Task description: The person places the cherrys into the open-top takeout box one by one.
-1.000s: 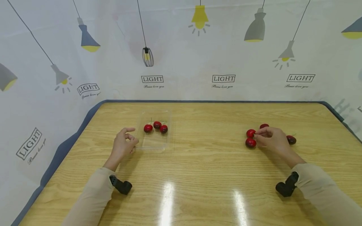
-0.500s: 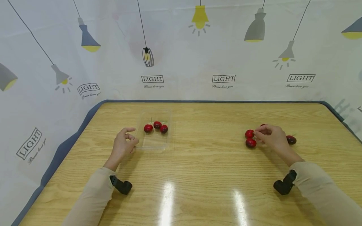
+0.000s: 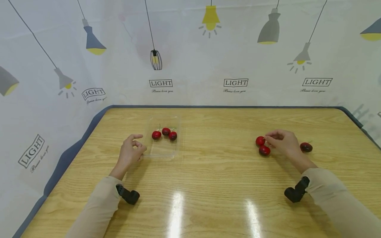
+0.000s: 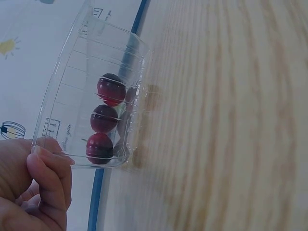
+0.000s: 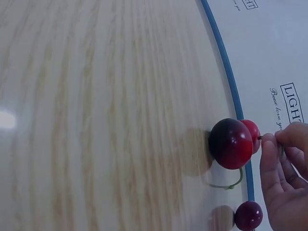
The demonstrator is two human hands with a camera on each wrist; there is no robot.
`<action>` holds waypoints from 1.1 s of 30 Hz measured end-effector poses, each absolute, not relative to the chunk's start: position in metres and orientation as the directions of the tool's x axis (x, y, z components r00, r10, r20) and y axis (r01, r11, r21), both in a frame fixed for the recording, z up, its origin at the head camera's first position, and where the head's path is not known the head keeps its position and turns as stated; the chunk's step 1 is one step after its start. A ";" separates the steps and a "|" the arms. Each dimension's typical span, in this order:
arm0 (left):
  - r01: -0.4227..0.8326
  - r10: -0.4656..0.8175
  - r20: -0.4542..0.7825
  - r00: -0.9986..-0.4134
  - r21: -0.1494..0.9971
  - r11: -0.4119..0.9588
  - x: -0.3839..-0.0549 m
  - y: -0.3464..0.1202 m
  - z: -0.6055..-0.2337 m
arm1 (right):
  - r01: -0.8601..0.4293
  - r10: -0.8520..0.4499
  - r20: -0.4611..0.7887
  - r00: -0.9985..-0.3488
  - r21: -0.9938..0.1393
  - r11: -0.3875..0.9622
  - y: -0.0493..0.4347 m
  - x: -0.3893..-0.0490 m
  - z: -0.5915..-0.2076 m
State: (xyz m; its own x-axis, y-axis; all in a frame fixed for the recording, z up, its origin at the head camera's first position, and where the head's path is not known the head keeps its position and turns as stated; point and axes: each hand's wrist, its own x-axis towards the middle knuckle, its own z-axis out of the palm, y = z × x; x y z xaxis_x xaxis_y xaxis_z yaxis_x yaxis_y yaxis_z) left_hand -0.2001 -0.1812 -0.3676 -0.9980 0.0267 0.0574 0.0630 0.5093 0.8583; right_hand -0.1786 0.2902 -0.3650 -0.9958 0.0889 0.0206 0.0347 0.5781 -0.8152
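In the head view my left hand [image 3: 131, 151] is at the left side of a clear plastic container [image 3: 162, 155]. The left wrist view shows thumb and fingers pinching the container's rim [image 4: 57, 91]. Inside sit three dark red cherries, one of them the front cherry [image 4: 100, 148]. My right hand [image 3: 284, 142] pinches the stem of a red cherry [image 3: 260, 141] between thumb and fingertips. Just in front of it lies a darker cherry [image 3: 264, 150], which in the right wrist view partly covers the held cherry [image 5: 253, 134].
One more cherry [image 3: 306, 147] rests right of my right hand on the wooden table [image 3: 208, 165]. In the right wrist view a small cherry [image 5: 249, 215] lies farther back. A wall cloth [image 3: 190, 53] printed with lamps rises behind the table's far edge.
My right hand has moved slightly left, and the cherry on the stem it pinches has shifted left with it. A cherry behind that hand is now hidden in the head view. The left hand stays put.
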 end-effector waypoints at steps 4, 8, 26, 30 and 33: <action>0.061 0.027 0.055 -0.998 0.855 0.514 -0.200 -0.181 -0.368 | 0.025 0.069 0.013 -0.998 -0.854 0.519 0.287 -0.179 -0.362; 0.052 0.024 0.047 -0.999 0.858 0.511 -0.201 -0.182 -0.369 | 0.039 0.069 -0.009 -0.998 -0.890 0.454 0.285 -0.181 -0.361; 0.028 0.010 0.027 -1.000 0.868 0.496 -0.201 -0.180 -0.368 | 0.032 0.035 -0.019 -0.999 -0.906 0.422 0.275 -0.181 -0.358; 0.034 0.012 0.032 -0.999 0.868 0.496 -0.201 -0.181 -0.368 | 0.033 0.029 -0.023 -0.999 -0.904 0.426 0.272 -0.182 -0.357; 0.038 0.013 0.037 -0.999 0.868 0.495 -0.201 -0.181 -0.368 | 0.033 0.043 -0.017 -0.999 -0.910 0.414 0.268 -0.182 -0.356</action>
State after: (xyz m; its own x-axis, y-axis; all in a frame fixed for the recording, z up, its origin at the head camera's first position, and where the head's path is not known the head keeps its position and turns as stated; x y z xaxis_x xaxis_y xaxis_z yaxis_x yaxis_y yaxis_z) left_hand -0.2012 -0.1807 -0.3681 -0.9992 0.0125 0.0369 0.0383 0.4948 0.8681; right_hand -0.1825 0.2680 -0.3564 -0.9989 0.0428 -0.0173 0.0335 0.4138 -0.9097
